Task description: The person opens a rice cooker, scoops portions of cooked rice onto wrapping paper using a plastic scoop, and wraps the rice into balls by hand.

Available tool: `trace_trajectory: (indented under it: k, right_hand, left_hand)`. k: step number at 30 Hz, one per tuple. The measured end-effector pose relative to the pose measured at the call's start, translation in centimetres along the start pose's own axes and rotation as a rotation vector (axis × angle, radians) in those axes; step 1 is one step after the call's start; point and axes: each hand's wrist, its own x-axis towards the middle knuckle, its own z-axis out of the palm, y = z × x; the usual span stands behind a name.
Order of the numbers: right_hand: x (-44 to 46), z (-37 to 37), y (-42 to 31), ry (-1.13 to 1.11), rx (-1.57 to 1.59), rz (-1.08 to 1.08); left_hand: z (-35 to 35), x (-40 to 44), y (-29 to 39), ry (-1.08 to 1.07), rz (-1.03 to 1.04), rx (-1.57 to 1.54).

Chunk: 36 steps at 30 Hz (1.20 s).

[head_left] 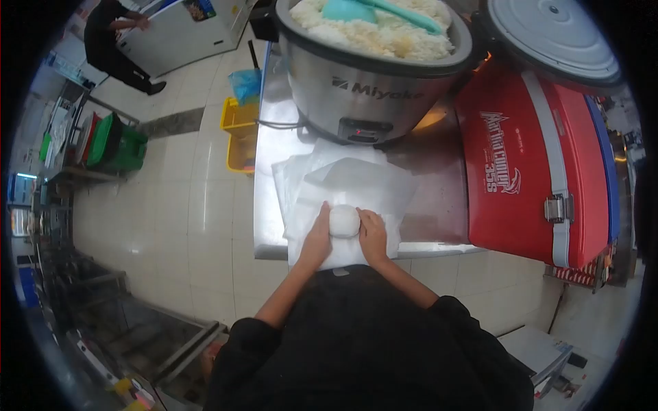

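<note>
A rounded white ball of rice (345, 221) rests on a stack of white paper sheets (363, 179) near the front edge of the steel table. On its left side lies my left hand (317, 236), fingers pointing forward and pressed together against it. My right hand (372, 235) touches the opposite side with bent fingers, so the ball is between both hands. Behind the sheets stands a large rice cooker (356, 89), open and full of white rice (404, 42), with a turquoise scoop (404, 15) lying on top.
A red cooler box (514, 157) stands at the right, under a round grey lid (555, 34). Yellow baskets (240, 151) are left of the steel table (439, 212). Farther left are a green bin (120, 144) and, at a white freezer (185, 38), a person in dark clothes (106, 41).
</note>
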Motion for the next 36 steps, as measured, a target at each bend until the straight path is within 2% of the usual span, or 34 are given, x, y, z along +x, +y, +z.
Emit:
trace_trajectory:
  k: [1, 3, 4, 6, 7, 9, 10, 11, 13, 14, 15, 16, 17, 19, 21, 23, 24, 26, 27, 28, 29, 30, 32, 34, 36]
  right_hand:
    - [-0.6, 0.0, -0.4, 0.028, -0.003, -0.005]
    - [-1.1, 0.6, -1.6, -0.011, -0.379, -0.025]
    - [-0.7, 1.0, -1.7, 0.017, -0.388, -0.019]
    - [-1.0, 1.8, -1.9, -0.044, -0.098, 0.075]
    - [-0.6, 1.8, -2.3, -0.021, -0.109, 0.094]
    - [1.3, 1.9, -3.0, 0.049, 0.836, 0.388]
    - [1.9, 1.5, -3.9, 0.129, 0.975, 0.481]
    - [2.4, 0.9, -4.7, 0.147, 0.975, 0.494]
    - [3.0, -0.2, -6.3, 0.237, 1.372, 0.635]
    - [3.0, -0.8, -7.4, 0.338, 1.281, 0.601]
    - [2.8, -1.8, -8.0, 0.345, 1.276, 0.597]
    - [2.5, -2.6, -8.4, 0.319, 1.063, 0.375]
    - [2.1, -3.5, -8.9, 0.291, 0.845, 0.161]
    - [1.5, -5.1, -9.5, 0.222, 0.905, 0.142]
    - [0.8, -5.9, -9.1, 0.06, 0.944, 0.054]
    - [0.3, -5.5, -8.0, 0.079, 0.999, 0.126]
    - [0.2, -5.3, -7.6, 0.096, 1.055, 0.195]
    - [-0.5, -5.8, -6.5, 0.093, 1.017, 0.25]
    - [-0.9, -6.3, -5.7, 0.092, 0.973, 0.305]
    - [-1.4, -6.5, -4.7, 0.083, 0.975, 0.303]
    - [-2.1, -6.4, -3.2, 0.135, 0.814, 0.362]
    - [-2.7, -6.4, -1.6, 0.187, 0.653, 0.418]
    - [-3.3, -7.5, 2.2, 0.304, 0.442, 0.498]
    - [-3.5, -9.0, 4.1, 0.587, 0.184, 0.53]
    - [-4.0, -10.3, 7.9, 0.56, 0.199, 0.663]
  left_hand:
    - [-0.2, -0.4, 0.6, 0.001, 0.029, 0.004]
    - [-0.6, -0.8, 1.7, -0.006, 0.072, 0.344]
    - [-0.6, -0.6, 1.5, -0.082, 0.032, 0.214]
    - [-0.8, -0.4, 0.9, -0.147, 0.003, 0.084]
    - [-0.6, -0.3, 0.9, -0.204, -0.053, -0.038]
    - [0.1, 0.0, 1.8, -0.193, -0.061, -0.145]
    - [0.0, 0.4, 3.5, -0.068, -0.001, -0.142]
    - [-0.2, 0.6, 5.1, 0.058, 0.052, -0.142]
    - [-0.6, 1.1, 6.7, 0.059, 0.114, -0.102]
    - [-0.6, 1.4, 6.9, 0.098, 0.107, -0.299]
    - [-0.7, 1.6, 7.2, 0.139, 0.1, -0.494]
    - [-1.0, 1.1, 8.8, 0.115, -0.088, -1.008]
    - [-0.6, 0.4, 8.9, 0.107, -0.086, -1.007]
    - [-0.9, -0.3, 10.1, 0.231, -0.307, -1.735]
    - [-0.9, 0.0, 10.8, 0.283, -0.392, -1.748]
    - [-1.0, 0.7, 10.8, 0.166, -0.576, -1.278]
    - [-0.9, 0.8, 10.7, 0.17, -0.576, -1.275]
    - [0.0, 1.0, 10.3, 0.048, -0.547, -1.08]
    - [0.4, 1.4, 10.5, 0.055, -0.549, -1.077]
    - [1.0, 1.8, 10.8, -0.039, -0.449, -1.015]
    - [1.3, 2.1, 10.7, -0.131, -0.352, -0.949]
    - [1.9, 2.0, 9.8, -0.122, -0.356, -0.947]
    - [3.4, 1.9, 7.5, -0.005, 0.078, 0.23]
    - [1.5, 2.7, 5.5, 0.064, 0.024, 0.192]
    - [-1.1, 3.0, 2.5, 0.161, -0.071, 0.212]
